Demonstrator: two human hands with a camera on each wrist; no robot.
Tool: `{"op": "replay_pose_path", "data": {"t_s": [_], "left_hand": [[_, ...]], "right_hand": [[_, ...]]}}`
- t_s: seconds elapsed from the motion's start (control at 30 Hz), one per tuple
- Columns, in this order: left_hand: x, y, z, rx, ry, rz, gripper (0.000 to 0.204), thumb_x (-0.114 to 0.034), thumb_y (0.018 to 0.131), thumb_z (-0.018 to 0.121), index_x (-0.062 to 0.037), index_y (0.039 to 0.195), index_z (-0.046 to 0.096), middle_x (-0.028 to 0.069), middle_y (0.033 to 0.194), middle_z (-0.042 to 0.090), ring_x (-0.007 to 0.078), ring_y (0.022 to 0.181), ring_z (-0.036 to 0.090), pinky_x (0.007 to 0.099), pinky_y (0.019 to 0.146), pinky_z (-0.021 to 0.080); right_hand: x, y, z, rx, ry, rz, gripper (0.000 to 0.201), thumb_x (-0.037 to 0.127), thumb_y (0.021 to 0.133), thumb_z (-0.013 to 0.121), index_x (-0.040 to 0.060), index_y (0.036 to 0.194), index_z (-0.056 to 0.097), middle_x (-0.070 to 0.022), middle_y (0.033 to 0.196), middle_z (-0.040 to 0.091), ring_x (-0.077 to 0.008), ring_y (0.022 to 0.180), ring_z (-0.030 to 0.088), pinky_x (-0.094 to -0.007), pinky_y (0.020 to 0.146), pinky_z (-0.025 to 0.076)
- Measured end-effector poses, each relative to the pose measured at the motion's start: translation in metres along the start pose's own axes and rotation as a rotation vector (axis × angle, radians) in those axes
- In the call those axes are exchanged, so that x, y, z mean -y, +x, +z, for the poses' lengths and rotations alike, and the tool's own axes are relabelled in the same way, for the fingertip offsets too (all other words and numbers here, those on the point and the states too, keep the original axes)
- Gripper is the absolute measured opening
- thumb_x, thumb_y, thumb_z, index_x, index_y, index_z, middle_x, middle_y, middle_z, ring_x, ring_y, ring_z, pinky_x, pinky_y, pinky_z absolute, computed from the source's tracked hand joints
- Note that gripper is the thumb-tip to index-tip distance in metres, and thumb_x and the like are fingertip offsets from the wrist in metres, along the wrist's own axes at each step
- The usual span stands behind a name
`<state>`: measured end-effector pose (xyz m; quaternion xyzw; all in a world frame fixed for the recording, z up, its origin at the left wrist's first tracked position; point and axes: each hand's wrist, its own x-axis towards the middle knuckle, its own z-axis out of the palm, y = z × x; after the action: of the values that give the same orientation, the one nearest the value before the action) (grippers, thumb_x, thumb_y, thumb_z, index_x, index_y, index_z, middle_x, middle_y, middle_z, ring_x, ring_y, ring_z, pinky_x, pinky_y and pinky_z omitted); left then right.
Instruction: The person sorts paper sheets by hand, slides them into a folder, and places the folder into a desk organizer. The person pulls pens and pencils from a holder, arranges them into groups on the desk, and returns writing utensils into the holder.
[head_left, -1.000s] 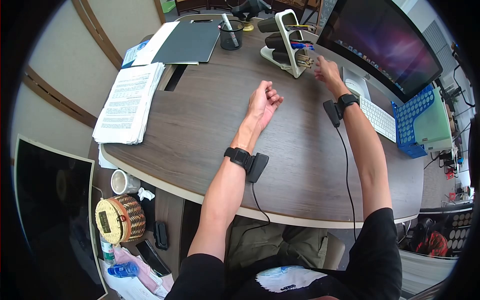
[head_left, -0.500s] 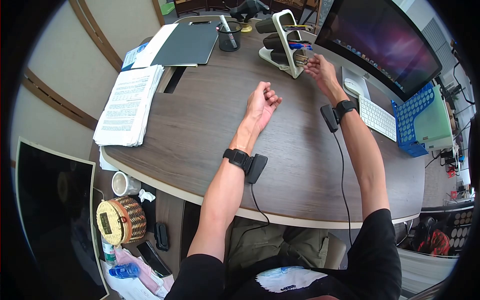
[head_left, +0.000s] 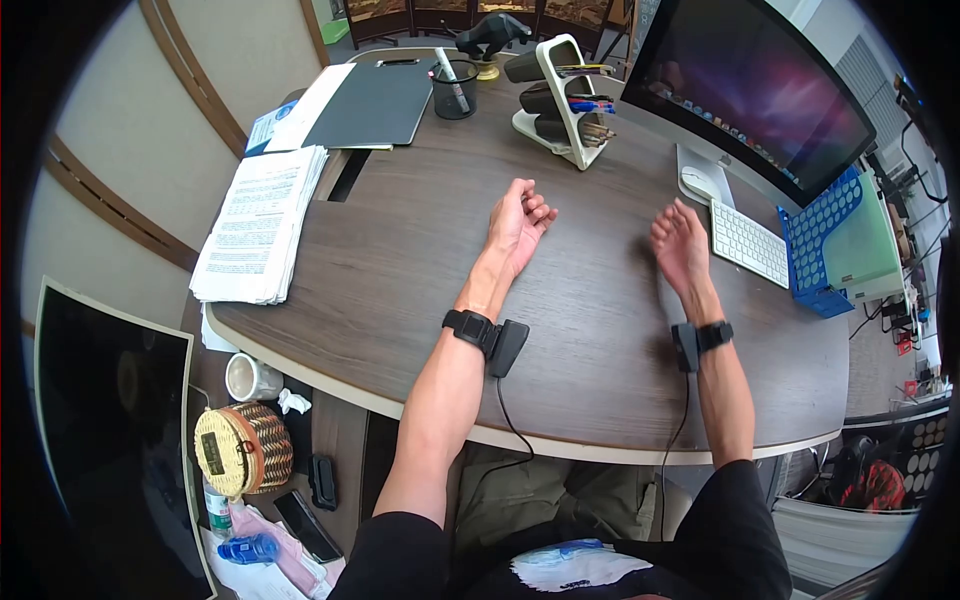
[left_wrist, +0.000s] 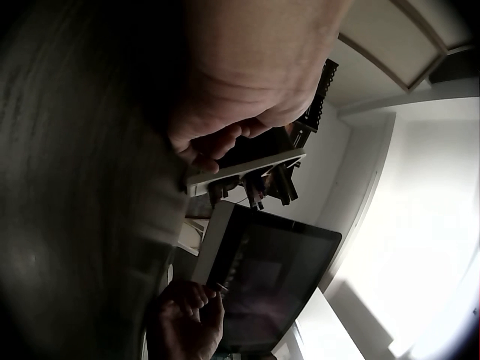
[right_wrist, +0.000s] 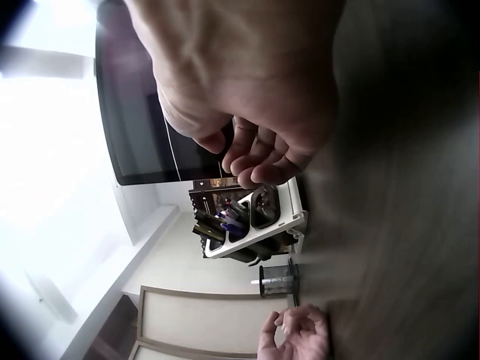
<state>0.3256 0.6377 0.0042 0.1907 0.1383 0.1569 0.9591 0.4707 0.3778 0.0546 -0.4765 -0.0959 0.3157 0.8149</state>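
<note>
My left hand (head_left: 518,225) rests on the desk top, its fingers loosely curled and nothing in them. Over the right part of the desk, just left of the keyboard, my right hand (head_left: 682,245) hovers with relaxed, slightly bent fingers. The right wrist view shows no object between the fingers (right_wrist: 259,161) of that hand. Beyond both hands stands a white-framed pen organizer (head_left: 573,128) with tilted dark cups. Its lowest cup holds brown pencils (head_left: 597,133), the middle one blue and red pens (head_left: 590,104), and the top one more thin pens or pencils (head_left: 585,70).
A monitor (head_left: 745,90), white mouse (head_left: 700,182), keyboard (head_left: 748,240) and blue file holder (head_left: 822,235) line the right side. On the left lie a paper stack (head_left: 250,225) and dark clipboard (head_left: 370,105). A mesh pen cup (head_left: 456,95) stands at the back.
My right hand was at the organizer's lowest cup half a second ago. It has since drawn back toward the body, away from the organizer. The left hand has stayed in place.
</note>
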Motion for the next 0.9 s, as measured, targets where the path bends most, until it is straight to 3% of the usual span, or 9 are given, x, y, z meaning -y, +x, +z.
{"op": "replay_pose_path", "data": {"t_s": [0.03, 0.1, 0.23, 0.9], "left_hand": [[0.0, 0.0, 0.0, 0.003, 0.005, 0.002, 0.018, -0.021, 0.1, 0.068, -0.0127, 0.093, 0.053, -0.0022, 0.077, 0.045, 0.0113, 0.066, 0.048, 0.0362, 0.09, 0.055], [0.0, -0.001, 0.0, -0.001, 0.018, 0.005, 0.018, -0.021, 0.1, 0.068, -0.0127, 0.094, 0.053, -0.0021, 0.077, 0.045, 0.0113, 0.066, 0.047, 0.0365, 0.091, 0.055], [0.002, -0.004, 0.004, -0.017, 0.058, 0.028, 0.018, -0.021, 0.1, 0.068, -0.0125, 0.094, 0.053, -0.002, 0.077, 0.045, 0.0113, 0.067, 0.047, 0.037, 0.091, 0.055], [0.01, -0.007, 0.007, 0.008, 0.24, 0.091, 0.017, -0.019, 0.102, 0.067, -0.0113, 0.094, 0.054, -0.0016, 0.078, 0.044, 0.011, 0.07, 0.046, 0.0395, 0.102, 0.055]], "right_hand": [[-0.003, -0.011, -0.003, 0.002, 0.004, -0.004, 0.027, 0.034, 0.106, 0.064, 0.0099, 0.096, 0.059, -0.0007, 0.084, 0.056, -0.0137, 0.076, 0.057, -0.0268, 0.065, 0.045], [-0.01, -0.03, 0.002, -0.012, -0.008, -0.071, 0.03, 0.03, 0.107, 0.061, 0.013, 0.086, 0.05, 0.0015, 0.075, 0.046, -0.0116, 0.065, 0.046, -0.0275, 0.058, 0.038], [-0.021, -0.047, 0.002, 0.024, -0.025, -0.131, 0.035, 0.024, 0.107, 0.059, 0.0151, 0.079, 0.04, 0.0026, 0.069, 0.037, -0.0097, 0.059, 0.037, -0.0271, 0.055, 0.034], [-0.027, -0.053, -0.012, 0.084, -0.167, -0.219, 0.042, 0.013, 0.105, 0.059, 0.018, 0.069, 0.038, 0.0079, 0.061, 0.029, -0.0049, 0.051, 0.025, -0.0263, 0.046, 0.02]]}}
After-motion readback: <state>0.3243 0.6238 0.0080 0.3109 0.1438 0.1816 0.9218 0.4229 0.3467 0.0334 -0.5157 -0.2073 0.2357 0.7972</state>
